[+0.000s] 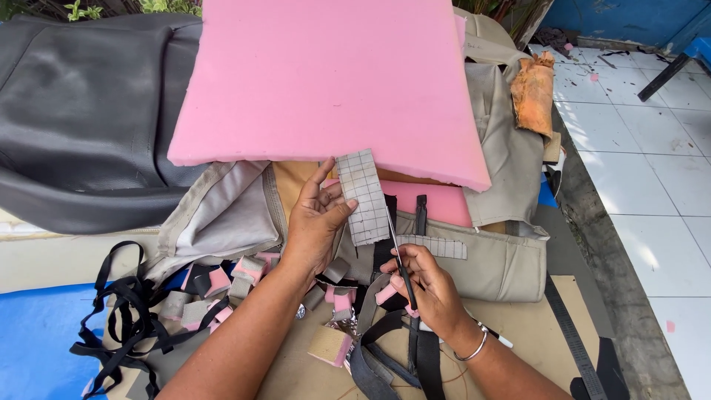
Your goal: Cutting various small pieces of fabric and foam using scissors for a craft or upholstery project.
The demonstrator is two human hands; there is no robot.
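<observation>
My left hand (315,222) holds up a grey strip of material marked with a square grid (364,197), thumb and fingers pinching its left edge. My right hand (427,287) grips a pair of scissors (396,255) with black handles, its thin blades pointing up along the strip's right edge. A second gridded grey strip (437,247) lies flat on the beige fabric cover (496,259) just behind my right hand. A silver bangle sits on my right wrist.
A thick pink foam slab (326,81) rests above the hands. A black leather seat piece (81,111) lies at left. Black straps (126,311), pink-and-grey foam offcuts (222,285), brown cardboard (518,326) and a white tiled floor (652,185) surround the work.
</observation>
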